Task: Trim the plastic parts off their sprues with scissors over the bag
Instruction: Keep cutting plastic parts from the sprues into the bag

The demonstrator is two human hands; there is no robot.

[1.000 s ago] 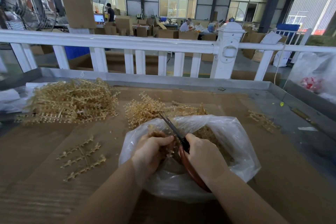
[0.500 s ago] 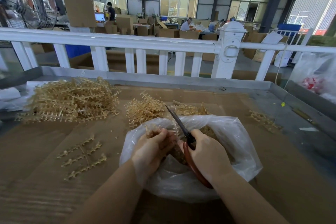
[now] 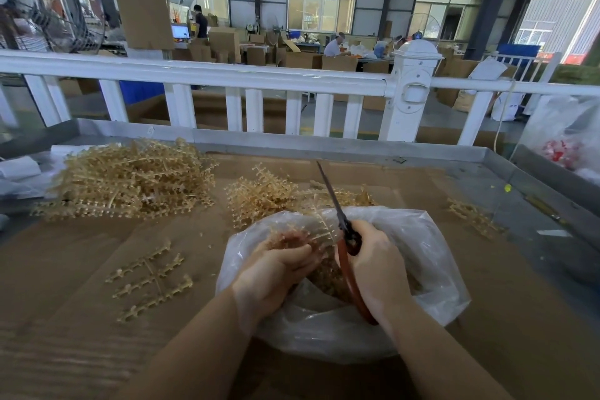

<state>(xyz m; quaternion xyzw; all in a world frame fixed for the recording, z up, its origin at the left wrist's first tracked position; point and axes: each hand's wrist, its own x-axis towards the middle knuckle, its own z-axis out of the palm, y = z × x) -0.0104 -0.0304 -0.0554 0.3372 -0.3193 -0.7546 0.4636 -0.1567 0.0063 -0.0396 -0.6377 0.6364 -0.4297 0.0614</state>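
Your forearms reach forward and converge; your left hand (image 3: pixel 279 273) curls its fingers closed, your right hand (image 3: pixel 376 266) clenched beside it, knuckles up.

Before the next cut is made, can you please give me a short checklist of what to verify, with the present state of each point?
1. Right hand grips the scissors: ok.
2. Left hand holds a sprue with parts on it: ok.
3. Work is over the open bag, so cut parts should fall inside: ok.
4. Blades are placed on the sprue: cannot tell; the blades look closed and point up and away, above the sprue.
5. Left fingers are away from the blades: cannot tell, they sit close to the pivot.
6. More sprues wait within view: ok, a big pile lies at the left.
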